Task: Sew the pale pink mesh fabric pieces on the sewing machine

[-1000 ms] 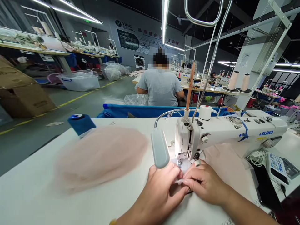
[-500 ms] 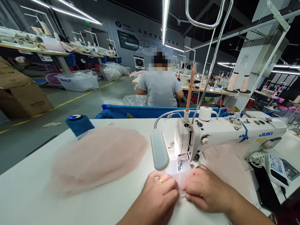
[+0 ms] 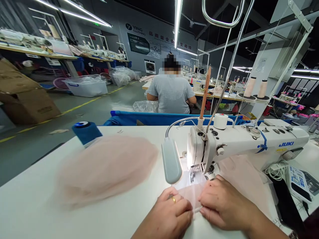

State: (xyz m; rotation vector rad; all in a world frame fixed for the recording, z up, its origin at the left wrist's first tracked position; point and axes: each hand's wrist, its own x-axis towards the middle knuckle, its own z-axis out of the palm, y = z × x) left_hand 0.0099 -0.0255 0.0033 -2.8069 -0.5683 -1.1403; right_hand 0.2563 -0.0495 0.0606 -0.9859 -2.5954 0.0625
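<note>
Both sets of fingers are curled in and gripping the same bit of cloth. The left hand (image 3: 171, 210) has the near left edge of a sheer pale strip (image 3: 190, 192) bunched under its knuckles, and there's a gold ring (image 3: 173, 199) on one finger. The right hand (image 3: 224, 202) pinches the strip's other side. I can't see exactly where the fingertips sit, they're tucked underneath. The strip stretches between the two hands, right in front of the presser foot (image 3: 191, 177), in a bright patch of light.

Above that is the head of a white JUKI sewing machine (image 3: 239, 142), with a grey lamp (image 3: 171, 162) hanging just left of it on a bendy metal neck. More pale pink fabric (image 3: 245, 176) lies under the machine's arm, and a big sheer pink heap (image 3: 109, 169) sits on the left of the white table (image 3: 37, 205), next to a tilted blue thread cone (image 3: 87, 132). Off to the right you've got a black phone (image 3: 289, 204) and a coiled white cable (image 3: 276, 170). Further back, a person in a grey shirt (image 3: 171, 93) sits facing away.
</note>
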